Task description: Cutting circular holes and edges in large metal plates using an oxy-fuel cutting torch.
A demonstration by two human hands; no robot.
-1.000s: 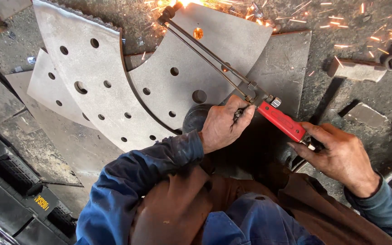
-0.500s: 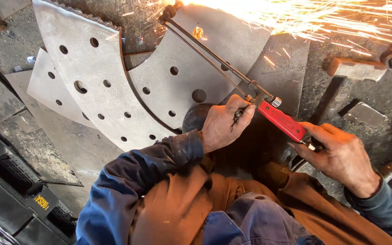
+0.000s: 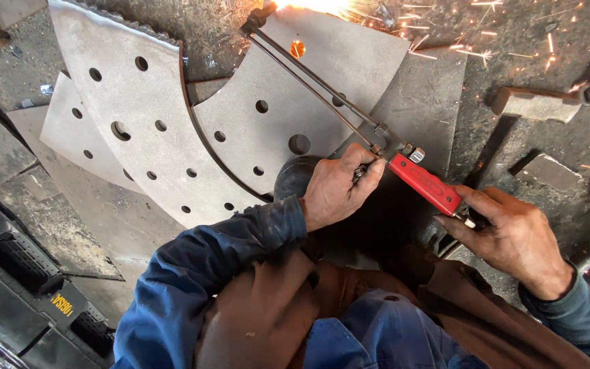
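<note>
Now your right hand (image 3: 513, 236) grips the red torch handle (image 3: 425, 183); left hand (image 3: 336, 184) pinches its valve; tubes run up-left to the sparking tip (image 3: 261, 17).

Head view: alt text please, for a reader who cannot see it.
A person's two hands hold a red-handled cutting torch, its tip throwing sparks at the edge of a curved steel plate with holes. The left hand steadies the tubes; the right hand grips the handle's rear.
</note>
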